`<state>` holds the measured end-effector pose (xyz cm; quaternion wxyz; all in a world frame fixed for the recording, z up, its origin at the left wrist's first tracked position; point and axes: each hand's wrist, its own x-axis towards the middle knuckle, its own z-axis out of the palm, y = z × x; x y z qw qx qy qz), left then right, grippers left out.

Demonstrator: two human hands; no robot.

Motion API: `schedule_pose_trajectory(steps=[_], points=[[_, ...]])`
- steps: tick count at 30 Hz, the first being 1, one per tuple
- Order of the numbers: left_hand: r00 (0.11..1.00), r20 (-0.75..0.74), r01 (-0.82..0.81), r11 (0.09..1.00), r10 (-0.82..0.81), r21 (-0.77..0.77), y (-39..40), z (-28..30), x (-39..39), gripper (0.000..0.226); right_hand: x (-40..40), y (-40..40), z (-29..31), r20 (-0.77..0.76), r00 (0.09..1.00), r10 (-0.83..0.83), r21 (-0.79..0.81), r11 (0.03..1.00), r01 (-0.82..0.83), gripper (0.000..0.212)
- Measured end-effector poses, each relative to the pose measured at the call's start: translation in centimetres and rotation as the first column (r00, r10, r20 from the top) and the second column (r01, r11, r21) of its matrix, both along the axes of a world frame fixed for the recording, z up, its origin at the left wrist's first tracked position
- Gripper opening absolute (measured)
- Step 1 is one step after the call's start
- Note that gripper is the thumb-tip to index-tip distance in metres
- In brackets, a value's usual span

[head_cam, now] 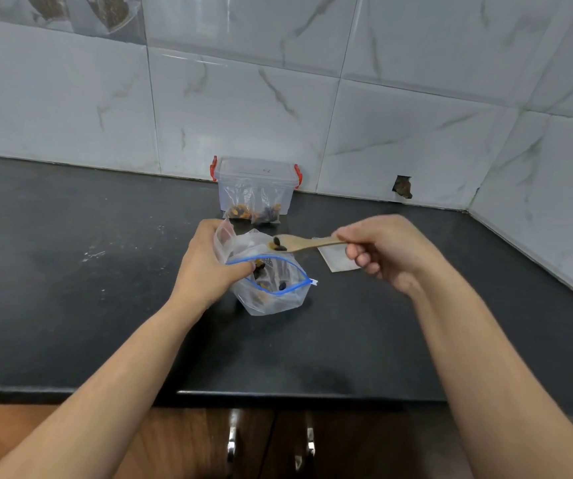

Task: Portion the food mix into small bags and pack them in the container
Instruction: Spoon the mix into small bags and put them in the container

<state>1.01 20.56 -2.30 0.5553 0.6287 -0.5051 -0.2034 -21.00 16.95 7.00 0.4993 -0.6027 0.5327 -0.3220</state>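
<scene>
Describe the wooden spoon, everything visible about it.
The wooden spoon is light tan, plain wood by its look, with a flat handle and a shallow bowl. The right hand pinches its handle end, holding it roughly level above the large zip bag. Its bowl points toward the left hand and carries a few dark and yellowish pieces of the food mix. It touches nothing else that can be seen.
</scene>
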Motion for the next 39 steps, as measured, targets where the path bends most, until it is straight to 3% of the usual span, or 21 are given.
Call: schedule_pose_trajectory(steps=[4,8,11,13,15,19,23,27,30,32,34,36,39], points=[[0.997,0.076,-0.012,1.000,0.013,-0.016,0.0,0.4,-0.1,0.059,3.1,0.9,2.9,-0.046,0.995,0.087,-0.130,0.987,-0.092,0.008],[0.995,0.099,-0.012,0.999,0.017,-0.043,-0.2,0.5,-0.3,0.059,7.0,2.2,4.1,-0.367,0.924,0.104,-0.355,0.903,-0.243,0.019],[0.993,0.114,-0.012,0.999,0.017,-0.040,-0.4,0.7,-0.4,0.061,9.2,3.1,3.8,-0.625,0.777,-0.075,-0.562,0.734,-0.381,0.013],[0.996,0.095,0.004,1.000,-0.001,-0.030,-0.6,0.7,-0.1,0.063,9.1,3.2,3.7,-0.598,0.782,-0.176,-0.668,0.648,-0.365,0.015],[0.997,0.015,0.074,0.997,-0.074,-0.022,-0.5,0.6,0.4,0.067,8.0,2.5,4.1,-0.493,0.859,-0.136,-0.644,0.721,-0.255,0.017],[0.942,-0.265,0.214,0.977,-0.206,0.003,-0.1,1.0,1.4,0.069,3.7,0.9,3.5,-0.196,0.980,-0.028,-0.306,0.951,-0.034,0.022],[0.864,-0.448,0.220,0.973,-0.228,-0.070,0.1,2.6,2.0,0.014,1.4,-0.1,0.0,-0.244,0.969,-0.032,-0.126,0.992,0.001,0.021],[0.813,-0.550,0.203,0.978,-0.191,-0.040,0.2,4.2,2.1,0.024,2.7,-0.4,-4.4,-0.301,0.951,-0.075,-0.181,0.983,0.020,0.023],[0.837,-0.494,0.211,0.972,-0.234,-0.103,0.3,4.9,2.1,0.026,3.6,0.0,-6.4,-0.522,0.851,-0.059,-0.240,0.968,-0.079,0.021],[0.841,-0.485,0.177,0.969,-0.239,-0.169,0.2,5.3,2.1,0.034,3.5,0.5,-6.0,-0.687,0.707,-0.167,-0.339,0.934,-0.110,0.026],[0.810,-0.544,0.098,0.966,-0.218,-0.241,0.1,5.7,2.2,0.022,3.6,1.0,-5.1,-0.734,0.608,-0.304,-0.475,0.869,-0.138,0.028],[0.777,-0.590,0.065,0.960,-0.220,-0.273,-0.2,6.2,2.0,0.011,3.9,1.0,-4.1,-0.647,0.685,-0.336,-0.580,0.799,-0.156,0.030],[0.747,-0.592,0.164,0.947,-0.303,-0.278,-0.5,6.9,0.8,0.021,5.1,0.6,-2.1,-0.269,0.963,-0.034,-0.531,0.839,-0.118,0.026]])
